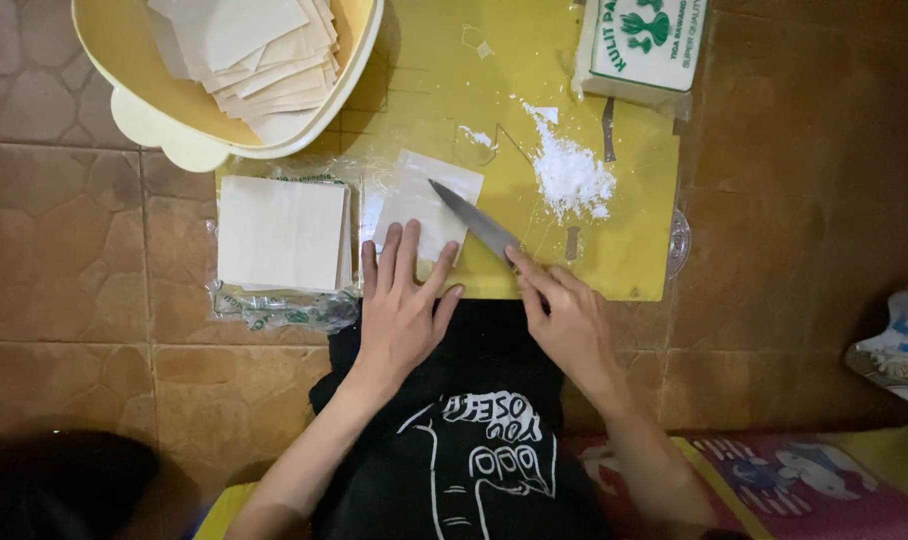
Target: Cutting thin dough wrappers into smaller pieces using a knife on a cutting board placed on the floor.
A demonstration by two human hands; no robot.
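Note:
A pale square pastry sheet (pixel 424 195) lies on a yellow cutting board (pixel 634 250) on the tiled floor. My left hand (pixel 402 305) presses flat on the sheet's near edge, fingers spread. My right hand (pixel 564 315) grips the handle of a knife (pixel 474 220). Its blade angles up and left across the sheet's right side. A small heap of white flour (pixel 571 175) sits on the board to the right of the blade.
A stack of square sheets (pixel 282 232) rests on clear plastic wrap left of the board. A yellow bowl (pixel 154 120) at top left holds several cut sheets. A sealed packet of sheets (pixel 642 45) lies at the board's far edge. A patterned mat (pixel 804 485) sits bottom right.

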